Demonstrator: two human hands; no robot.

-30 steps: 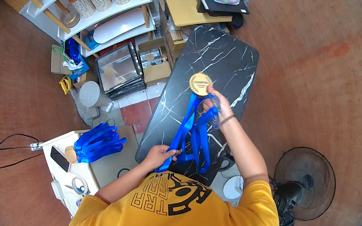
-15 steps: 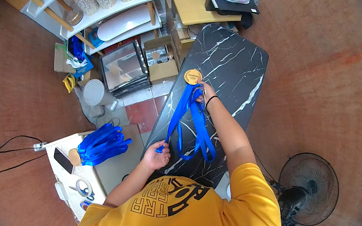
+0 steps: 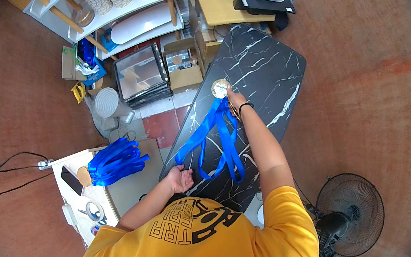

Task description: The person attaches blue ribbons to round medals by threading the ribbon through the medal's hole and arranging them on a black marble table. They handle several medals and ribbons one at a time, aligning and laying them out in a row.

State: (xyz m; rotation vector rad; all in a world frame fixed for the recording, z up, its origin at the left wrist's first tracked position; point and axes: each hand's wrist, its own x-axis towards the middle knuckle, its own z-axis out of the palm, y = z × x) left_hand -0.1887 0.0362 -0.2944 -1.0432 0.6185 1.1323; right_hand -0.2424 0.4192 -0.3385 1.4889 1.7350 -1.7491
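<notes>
A round gold medal is over the far part of the black marble-patterned table. My right hand is closed on its edge, and more gold edges show beneath the fingers. Blue ribbons hang from the hand in loops across the tabletop toward me. Near the table's left front edge, my left hand lies palm up with its fingers loosely curled and apart, nothing in them. A ribbon loop ends just beyond its fingertips.
On the white side table at left lie a bundle of blue ribbons with a medal, a phone, a tape roll and scissors. A fan stands at right. Shelves and boxes fill the back left.
My left hand has let go of the ribbon, which now spreads wider to the left. The medal in my right hand has tilted and catches more light.
</notes>
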